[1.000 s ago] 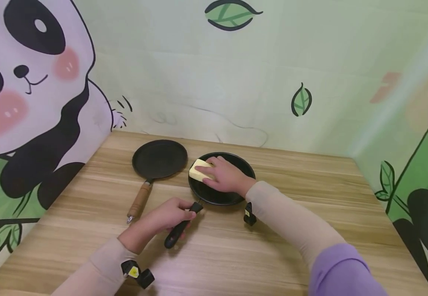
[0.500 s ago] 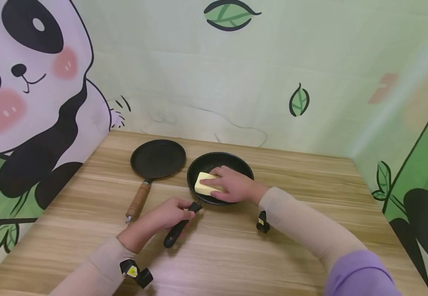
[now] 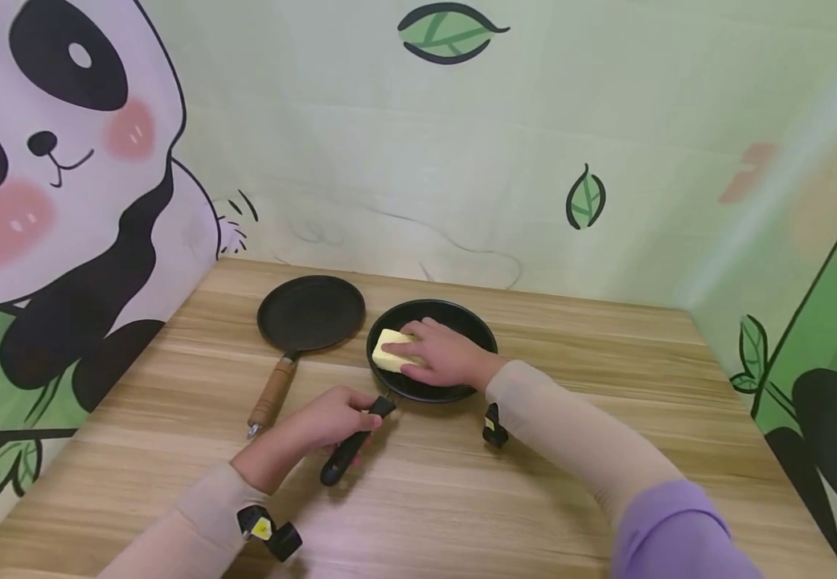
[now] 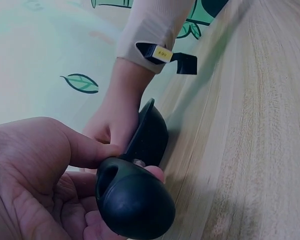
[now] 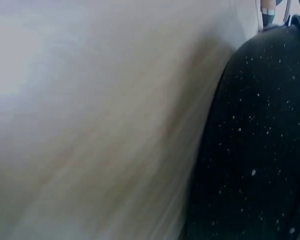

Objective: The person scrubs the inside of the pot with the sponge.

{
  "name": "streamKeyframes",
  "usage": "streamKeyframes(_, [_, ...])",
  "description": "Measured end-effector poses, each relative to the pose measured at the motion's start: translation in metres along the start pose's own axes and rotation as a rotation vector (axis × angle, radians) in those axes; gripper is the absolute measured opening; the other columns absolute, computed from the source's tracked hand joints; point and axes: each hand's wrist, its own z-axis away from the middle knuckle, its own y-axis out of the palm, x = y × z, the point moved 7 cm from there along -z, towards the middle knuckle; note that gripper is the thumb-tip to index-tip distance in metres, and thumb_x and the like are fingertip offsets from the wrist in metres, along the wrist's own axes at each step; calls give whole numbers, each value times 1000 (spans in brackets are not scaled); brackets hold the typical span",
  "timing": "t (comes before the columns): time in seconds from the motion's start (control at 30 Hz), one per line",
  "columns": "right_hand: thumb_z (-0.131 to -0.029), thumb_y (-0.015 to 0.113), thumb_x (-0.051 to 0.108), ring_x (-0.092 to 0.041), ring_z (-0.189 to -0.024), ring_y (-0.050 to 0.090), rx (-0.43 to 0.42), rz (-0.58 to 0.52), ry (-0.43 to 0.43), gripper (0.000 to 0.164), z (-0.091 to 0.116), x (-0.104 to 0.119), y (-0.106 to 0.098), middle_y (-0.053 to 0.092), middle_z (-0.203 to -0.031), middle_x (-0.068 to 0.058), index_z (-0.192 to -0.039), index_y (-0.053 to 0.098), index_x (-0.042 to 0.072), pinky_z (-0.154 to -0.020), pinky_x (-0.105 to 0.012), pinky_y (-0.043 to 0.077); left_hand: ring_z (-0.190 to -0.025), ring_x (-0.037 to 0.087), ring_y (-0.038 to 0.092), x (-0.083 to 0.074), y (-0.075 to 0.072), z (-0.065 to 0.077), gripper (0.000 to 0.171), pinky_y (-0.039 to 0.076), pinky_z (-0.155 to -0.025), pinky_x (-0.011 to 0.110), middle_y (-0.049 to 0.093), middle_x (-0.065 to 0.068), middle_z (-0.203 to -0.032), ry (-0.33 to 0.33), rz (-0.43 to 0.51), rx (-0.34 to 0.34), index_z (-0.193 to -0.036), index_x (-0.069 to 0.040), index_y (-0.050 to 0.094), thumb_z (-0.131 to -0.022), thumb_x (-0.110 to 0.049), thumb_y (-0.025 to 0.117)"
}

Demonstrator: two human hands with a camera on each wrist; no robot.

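A black frying pan (image 3: 461, 318) stands on the wooden table, its handle toward the near left. My left hand (image 3: 334, 418) grips that black handle (image 3: 344, 457), thumb along the top; the left wrist view shows the handle's rounded end (image 4: 137, 205) close up. Inside the pan my right hand (image 3: 443, 354) holds a pale yellow sponge (image 3: 391, 351) against the left part of the pan, fingers spread over it. In the right wrist view only the speckled outer side of the pan (image 5: 250, 135) shows large; the sponge is out of sight there.
A flat black griddle pan (image 3: 311, 314) with a wooden handle (image 3: 272, 394) lies just left of the frying pan. Behind the table (image 3: 570, 482) stands a wall (image 3: 360, 145) printed with a panda and leaves. Small cameras (image 3: 494, 426) are strapped to both wrists.
My right hand has slid the sponge within the pan, first toward the near side, then back up and left. The left hand keeps its grip on the handle, and the pan stays in place.
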Motion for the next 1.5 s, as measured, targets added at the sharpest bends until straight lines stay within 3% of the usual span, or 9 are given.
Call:
streamKeyframes(0.23, [-104,54,36,-32,-116,54,-1,29,62,46,-13,-13,3,57,-136,-16,-148,54,26,-105,-44,43,-56,25,62,0,0,0,29,57,-52,37,62,17,-82,2,-13,8,-128,-2,64,-101,-12,59])
streamKeyframes(0.6, [-103,53,36,-33,-119,54,13,21,126,46,-17,-32,5,58,-133,-18,-147,55,24,-104,-45,43,-55,24,61,1,1,-1,28,54,-50,34,60,14,-80,-1,-5,1,-127,-1,64,-102,-11,57])
streamKeyframes(0.83, [-102,53,36,-34,-123,54,39,-1,256,47,-3,-56,3,58,-134,-21,-147,55,22,-108,-47,40,-55,24,60,0,3,1,29,52,-50,32,59,13,-81,9,1,19,-128,0,62,-103,-11,55])
streamKeyframes(1.2, [-101,55,31,-38,-119,55,6,-1,281,46,22,-72,-6,59,-128,-25,-144,58,17,-106,-48,41,-58,25,59,-3,2,4,35,53,-51,34,59,15,-82,2,-7,0,-135,1,58,-103,-10,55])
streamKeyframes(1.5, [-102,54,31,-39,-119,55,37,2,289,46,34,-71,-9,58,-129,-27,-145,58,16,-106,-49,42,-56,24,60,-2,2,3,37,52,-51,33,60,15,-82,-19,-12,-20,-138,1,57,-103,-9,55])
